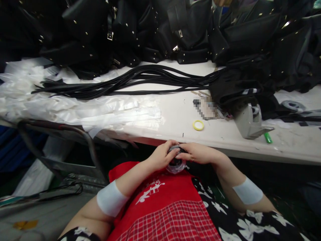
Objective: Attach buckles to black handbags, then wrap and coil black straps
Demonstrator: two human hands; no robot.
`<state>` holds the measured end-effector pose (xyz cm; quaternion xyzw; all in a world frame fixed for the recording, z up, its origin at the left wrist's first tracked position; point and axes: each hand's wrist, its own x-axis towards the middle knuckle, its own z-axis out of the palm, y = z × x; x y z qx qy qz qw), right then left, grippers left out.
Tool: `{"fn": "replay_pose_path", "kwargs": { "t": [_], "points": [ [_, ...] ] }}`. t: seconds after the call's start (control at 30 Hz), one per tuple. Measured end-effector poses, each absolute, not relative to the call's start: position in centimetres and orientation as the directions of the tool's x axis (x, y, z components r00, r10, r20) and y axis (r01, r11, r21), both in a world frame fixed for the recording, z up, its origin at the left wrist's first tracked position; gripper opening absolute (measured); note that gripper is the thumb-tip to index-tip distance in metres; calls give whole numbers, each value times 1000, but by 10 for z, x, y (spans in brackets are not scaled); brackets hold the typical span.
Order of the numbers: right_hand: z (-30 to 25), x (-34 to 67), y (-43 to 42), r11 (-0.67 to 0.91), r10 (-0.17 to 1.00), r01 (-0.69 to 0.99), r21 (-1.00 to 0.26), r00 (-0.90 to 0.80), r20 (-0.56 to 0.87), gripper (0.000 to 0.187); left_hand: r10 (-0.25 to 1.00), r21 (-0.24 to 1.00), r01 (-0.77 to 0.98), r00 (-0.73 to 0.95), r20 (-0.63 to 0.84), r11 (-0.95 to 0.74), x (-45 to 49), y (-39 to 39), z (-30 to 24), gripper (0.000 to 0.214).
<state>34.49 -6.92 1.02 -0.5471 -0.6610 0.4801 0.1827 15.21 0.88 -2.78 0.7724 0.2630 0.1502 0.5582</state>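
My left hand (pixel 160 155) and my right hand (pixel 197 153) meet just below the table's front edge, above my lap. Both are closed around a small dark rolled item in clear plastic wrap (pixel 176 164). The fingers of both hands pinch its top; what the item is I cannot make out. A red apron (pixel 163 204) covers my lap beneath it.
A white table (pixel 175 113) carries a bundle of black straps (pixel 130 80), clear plastic bags (pixel 82 110), a yellow tape ring (pixel 198 125), a grey tape dispenser (pixel 249 122) and a green marker (pixel 268 137). Black bags (pixel 175 30) pile along the back. A metal chair frame (pixel 75 144) stands left.
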Motion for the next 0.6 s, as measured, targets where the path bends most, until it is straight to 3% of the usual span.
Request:
{"fn": "replay_pose_path", "kwargs": {
  "t": [0.13,0.33,0.43,0.6],
  "points": [
    [2,336,-77,-168,925,459,-873,-232,-300,31,721,979,196,687,-94,-60,148,-13,-29,30],
    [-12,316,-90,-218,974,294,-931,5,-226,34,856,984,-15,495,-149,179,148,-23,-28,36],
    [-13,312,-92,-240,970,275,-931,29,-241,33,840,975,-20,513,-179,221,145,-22,-27,36],
    [-12,313,-93,-289,949,252,-924,-52,-311,35,735,973,127,638,-229,193,137,-19,-22,37]
  ]
}}
